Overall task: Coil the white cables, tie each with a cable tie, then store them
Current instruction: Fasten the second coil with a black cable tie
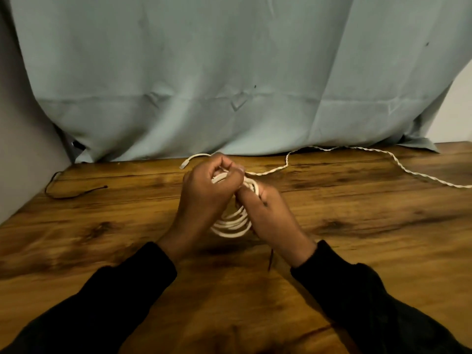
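A white cable coil (233,226) of several loops is held upright between both hands over the wooden table (102,226). My left hand (204,198) grips the top of the coil, fingers curled. My right hand (273,218) pinches the coil's right side. A thin dark cable tie (270,260) hangs down below my right hand. The cable's plug end (184,164) sticks out to the left behind my left hand. A second, twisted white cable (383,155) lies loose across the far right of the table, its near end reaching my left hand's fingers.
Another black cable tie (74,194) lies on the table at the far left. A pale blue cloth (229,85) hangs behind the table's back edge. A grey wall (23,162) borders the left side.
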